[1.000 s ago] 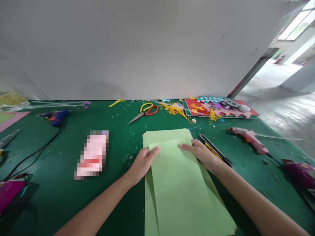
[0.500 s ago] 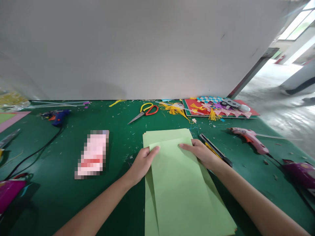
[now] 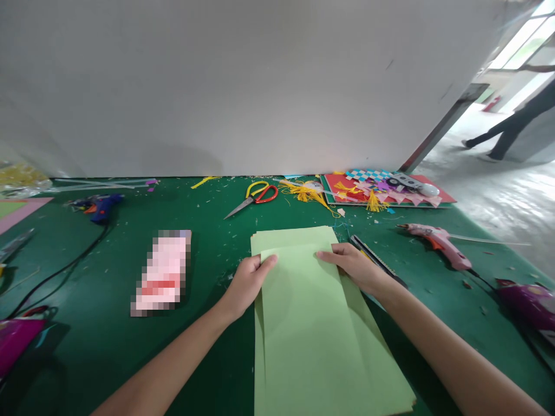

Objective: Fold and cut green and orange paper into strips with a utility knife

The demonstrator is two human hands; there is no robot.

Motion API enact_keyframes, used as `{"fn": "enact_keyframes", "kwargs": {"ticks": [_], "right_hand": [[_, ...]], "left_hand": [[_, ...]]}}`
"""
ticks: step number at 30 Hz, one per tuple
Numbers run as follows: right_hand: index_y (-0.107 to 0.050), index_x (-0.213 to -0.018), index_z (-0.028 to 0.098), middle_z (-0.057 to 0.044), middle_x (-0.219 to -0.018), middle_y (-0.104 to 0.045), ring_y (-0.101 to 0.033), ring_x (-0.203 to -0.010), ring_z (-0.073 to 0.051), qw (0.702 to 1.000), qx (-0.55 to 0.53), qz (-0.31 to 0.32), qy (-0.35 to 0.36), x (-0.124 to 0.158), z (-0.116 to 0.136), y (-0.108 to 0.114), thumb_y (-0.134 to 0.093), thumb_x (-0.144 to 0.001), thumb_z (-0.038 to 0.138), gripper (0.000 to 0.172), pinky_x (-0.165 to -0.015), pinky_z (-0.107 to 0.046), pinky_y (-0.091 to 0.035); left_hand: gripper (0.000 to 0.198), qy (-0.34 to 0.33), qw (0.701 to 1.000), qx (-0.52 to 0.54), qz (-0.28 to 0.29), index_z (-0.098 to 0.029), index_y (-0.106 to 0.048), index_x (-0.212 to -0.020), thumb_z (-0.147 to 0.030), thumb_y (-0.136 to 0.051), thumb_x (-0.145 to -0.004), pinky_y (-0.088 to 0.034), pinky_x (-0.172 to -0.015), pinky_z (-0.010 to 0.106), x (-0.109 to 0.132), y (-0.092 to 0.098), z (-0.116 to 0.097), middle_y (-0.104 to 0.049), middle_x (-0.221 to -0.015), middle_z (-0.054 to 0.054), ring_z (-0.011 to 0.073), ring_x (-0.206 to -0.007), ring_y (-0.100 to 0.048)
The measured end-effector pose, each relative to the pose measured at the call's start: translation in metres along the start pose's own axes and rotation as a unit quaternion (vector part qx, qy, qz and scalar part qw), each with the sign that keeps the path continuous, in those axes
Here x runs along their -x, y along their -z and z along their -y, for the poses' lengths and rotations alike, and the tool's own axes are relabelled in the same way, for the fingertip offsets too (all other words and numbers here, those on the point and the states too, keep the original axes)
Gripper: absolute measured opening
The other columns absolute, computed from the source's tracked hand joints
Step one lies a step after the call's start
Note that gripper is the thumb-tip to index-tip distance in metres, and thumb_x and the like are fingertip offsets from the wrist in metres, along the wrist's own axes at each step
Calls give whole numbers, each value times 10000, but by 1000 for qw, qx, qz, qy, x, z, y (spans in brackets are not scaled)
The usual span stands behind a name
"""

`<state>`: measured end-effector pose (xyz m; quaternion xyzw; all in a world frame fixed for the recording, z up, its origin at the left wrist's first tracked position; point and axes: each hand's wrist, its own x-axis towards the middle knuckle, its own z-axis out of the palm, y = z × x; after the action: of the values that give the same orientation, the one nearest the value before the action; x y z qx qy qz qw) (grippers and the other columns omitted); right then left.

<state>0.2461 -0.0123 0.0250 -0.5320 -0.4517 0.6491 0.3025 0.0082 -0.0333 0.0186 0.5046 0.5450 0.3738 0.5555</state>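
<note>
A light green sheet of paper (image 3: 310, 323) lies over more green sheets (image 3: 295, 237) in front of me. At its upper left edge my left hand (image 3: 247, 283) grips it, thumb on top and fingers curled beneath. My right hand (image 3: 353, 266) pinches the upper right edge the same way, with the fingertips hidden under the paper. Just right of that hand, partly covered by it, is a black and yellow utility knife (image 3: 377, 260). Beyond the stack lie scissors (image 3: 254, 198) with one yellow and one red handle loop.
A pink glue gun (image 3: 442, 242) rests at right, a blue one (image 3: 102, 208) at far left with its cable. A blurred-out pink item (image 3: 162, 271) lies left. Yellow tassels (image 3: 306, 190) and red card (image 3: 338, 188) sit along the white wall (image 3: 243, 86). A person walks (image 3: 511, 127) behind, right.
The held sheet has shifted slightly left over the stack, both hands moving with it. A walking person has come into view at the far right.
</note>
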Motion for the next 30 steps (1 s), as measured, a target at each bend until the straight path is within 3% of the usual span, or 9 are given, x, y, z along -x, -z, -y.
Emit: {"fn": "enact_keyframes", "kwargs": {"ticks": [9, 13, 18, 21, 23, 26, 28, 29, 30], "right_hand": [[-682, -696, 161, -16, -536, -649, -621, -536, -195, 1000, -3, -4, 0, -1, 0, 1, -767, -628, 495, 351, -475, -272, -445], [-684, -709, 158, -23, -546, -651, -614, -535, -190, 1000, 18, -4, 9, 0, 0, 1, -744, -644, 526, 379, -470, -266, -442], [-679, -759, 141, -50, -633, -679, -606, -533, -178, 992, 117, -11, 34, -1, -1, 1, -649, -703, 606, 469, -471, -262, -441], [-674, -738, 145, -37, -615, -657, -578, -506, -162, 982, 182, -28, 48, -5, -2, 5, -603, -751, 581, 442, -465, -256, -426], [-677, -756, 156, -12, -577, -613, -551, -507, -154, 972, 218, -58, 63, -6, -2, 9, -625, -760, 507, 355, -482, -255, -414], [-674, -945, 179, -21, -679, -618, -572, -650, -187, 920, 319, -172, 148, -4, 1, 11, -616, -798, 362, 242, -624, -306, -455], [-659, -1016, 179, -66, -831, -653, -594, -809, -228, 835, 423, -233, 264, 2, 0, 3, -546, -856, 286, 223, -755, -377, -474], [-662, -1004, 172, -91, -919, -664, -594, -902, -245, 791, 463, -229, 328, 6, -1, -4, -503, -884, 252, 214, -822, -408, -471], [-653, -1033, 160, -105, -975, -665, -589, -962, -244, 770, 473, -199, 381, 11, -4, -13, -473, -904, 224, 230, -857, -405, -478]], "left_hand": [[451, -78, 993, -78, -37, -205, -301, -581, -491, -480, -881, -180, -497, 256, 3, 0, -3, -196, -589, -57, 100, -526, -219], [422, -103, 989, -102, -37, -208, -287, -605, -461, -440, -906, -180, -507, 259, 5, 0, -4, -190, -608, -51, 107, -546, -210], [414, -156, 961, -223, -51, -219, -198, -629, -436, -329, -956, -183, -492, 251, 3, 3, -2, -162, -593, -56, 104, -525, -207], [403, -173, 948, -263, -36, -209, -252, -611, -389, -373, -951, -179, -501, 258, 1, 6, -1, -202, -552, -64, 104, -504, -222], [362, -196, 933, -301, -21, -197, -351, -619, -344, -408, -945, -224, -536, 257, -1, 8, -1, -312, -569, -53, 114, -540, -310], [305, -245, 881, -404, -16, -178, -529, -726, -284, -372, -965, -334, -660, 274, -3, 9, 0, -478, -721, 0, 161, -725, -463], [326, -258, 846, -465, -19, -172, -602, -823, -268, -334, -981, -378, -726, 300, -4, 9, 2, -515, -771, 19, 179, -789, -502], [329, -257, 837, -482, -19, -174, -624, -869, -265, -329, -985, -391, -743, 308, -5, 8, 3, -527, -775, 21, 180, -794, -516], [325, -256, 831, -494, -17, -178, -637, -919, -262, -331, -986, -402, -758, 314, -5, 8, 4, -541, -781, 21, 181, -800, -529]]}}
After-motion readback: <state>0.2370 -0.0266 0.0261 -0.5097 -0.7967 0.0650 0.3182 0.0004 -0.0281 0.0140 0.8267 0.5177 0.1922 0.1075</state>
